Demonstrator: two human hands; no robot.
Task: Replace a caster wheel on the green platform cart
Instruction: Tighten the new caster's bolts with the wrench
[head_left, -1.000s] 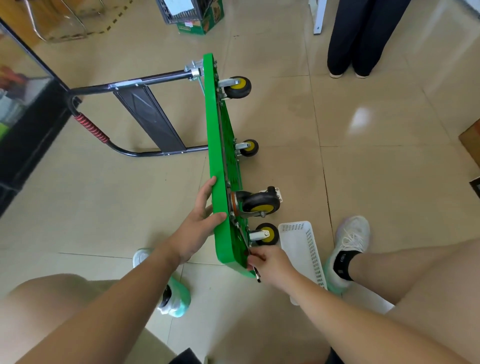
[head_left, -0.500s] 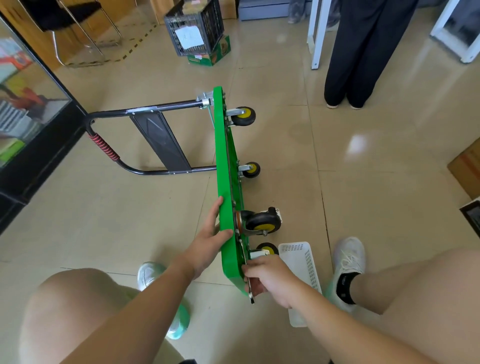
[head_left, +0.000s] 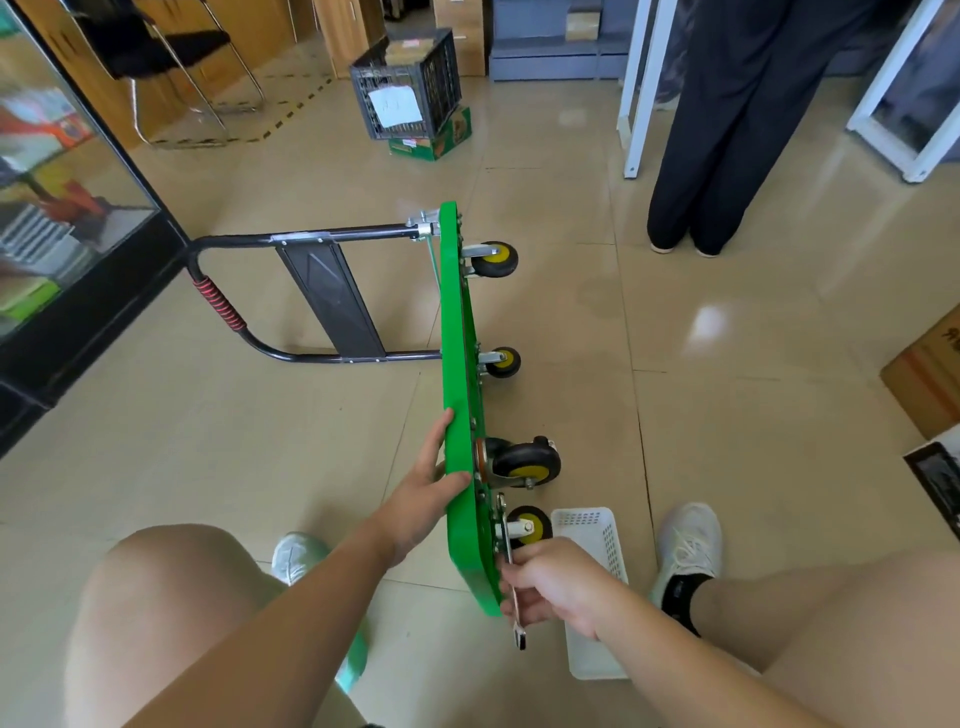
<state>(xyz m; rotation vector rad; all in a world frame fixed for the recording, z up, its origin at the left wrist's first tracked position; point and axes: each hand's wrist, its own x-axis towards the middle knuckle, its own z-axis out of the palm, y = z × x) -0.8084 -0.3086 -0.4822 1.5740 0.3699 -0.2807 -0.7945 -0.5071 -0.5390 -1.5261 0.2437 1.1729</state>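
Left arm (head_left: 270, 613): bare, reaching forward from the lower left and angled up toward the middle of the view, with the wrist roughly in line with the forearm.
Left hand (head_left: 423, 501): palm and straight fingers lie flat against the left face of the green platform cart (head_left: 458, 338), with the fingertips pointing away from the body. The thumb lies across the upturned rim.
Right arm (head_left: 691, 654): bare, coming in from the lower right, with the forearm angled up and to the left.
Right hand (head_left: 558, 587): fingers are curled round the shank of a wrench (head_left: 518, 631), back of the hand up. The tool's lower end sticks out below the fist.
Legs: bare knees are bent and spread, one on either side of the arms.
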